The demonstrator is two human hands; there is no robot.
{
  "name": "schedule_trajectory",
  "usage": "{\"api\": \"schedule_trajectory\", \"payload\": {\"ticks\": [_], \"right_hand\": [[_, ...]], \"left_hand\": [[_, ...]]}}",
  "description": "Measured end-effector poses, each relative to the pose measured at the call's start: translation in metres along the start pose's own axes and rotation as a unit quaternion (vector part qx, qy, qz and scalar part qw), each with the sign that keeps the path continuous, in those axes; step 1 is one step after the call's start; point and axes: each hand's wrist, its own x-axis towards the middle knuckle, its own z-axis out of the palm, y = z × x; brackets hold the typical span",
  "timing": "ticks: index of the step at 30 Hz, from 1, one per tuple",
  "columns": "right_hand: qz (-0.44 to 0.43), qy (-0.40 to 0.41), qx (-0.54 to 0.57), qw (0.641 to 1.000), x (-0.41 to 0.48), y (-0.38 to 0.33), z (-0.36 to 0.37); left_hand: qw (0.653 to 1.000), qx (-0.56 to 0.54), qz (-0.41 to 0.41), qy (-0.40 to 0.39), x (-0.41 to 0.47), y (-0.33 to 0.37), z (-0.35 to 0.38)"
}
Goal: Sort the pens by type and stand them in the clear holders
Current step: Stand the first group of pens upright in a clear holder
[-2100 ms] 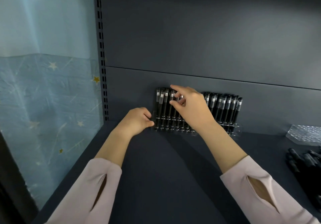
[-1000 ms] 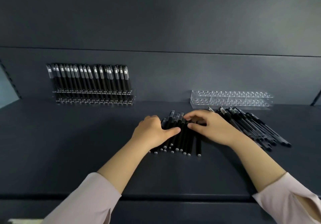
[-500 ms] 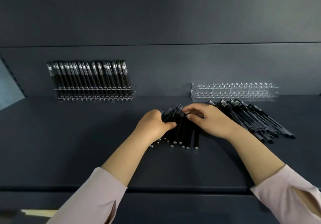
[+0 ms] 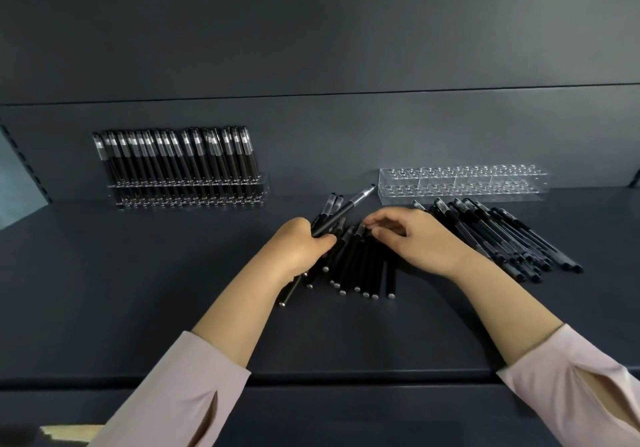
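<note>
Fingers (image 4: pixel 325 240) of the left hand (image 4: pixel 298 244) curl round one pen (image 4: pixel 349 205), its capped end pointing toward the empty clear holder (image 4: pixel 460 188). The right hand (image 4: pixel 426 244) pinches another pen (image 4: pixel 359 231) by its cap, atop the loose pile (image 4: pixel 360 270) lying on the shelf (image 4: pixel 138 290) under and between both hands.

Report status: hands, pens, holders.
Left hand grips a few pens; right hand pinches at the middle pile. Left holder filled, right holder empty. Second pile lies just before the empty holder.
</note>
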Motion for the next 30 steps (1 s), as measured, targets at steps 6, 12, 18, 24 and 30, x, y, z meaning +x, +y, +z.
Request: {"api": "schedule_trajectory", "payload": {"ticks": [6, 12, 18, 24, 30], "right_hand": [[0.006, 0.073, 0.072, 0.995, 0.002, -0.025, 0.006], [0.046, 0.07, 0.317, 0.945, 0.025, -0.092, 0.039], [0.05, 0.053, 0.428, 0.901, 0.066, -0.154, 0.084], [0.077, 0.055, 0.471, 0.877, 0.108, -0.212, 0.148], [0.12, 0.05, 0.469, 0.874, 0.137, -0.254, 0.211]], "left_hand": [[0.985, -0.163, 0.021, -0.044, -0.006, -0.012, -0.029], [0.942, -0.303, 0.05, -0.134, -0.014, -0.03, -0.072], [0.915, -0.349, 0.096, -0.18, -0.014, -0.076, -0.139], [0.915, -0.337, 0.1, -0.197, -0.001, -0.15, -0.213], [0.904, -0.364, 0.075, -0.211, 0.013, -0.21, -0.26]]}}
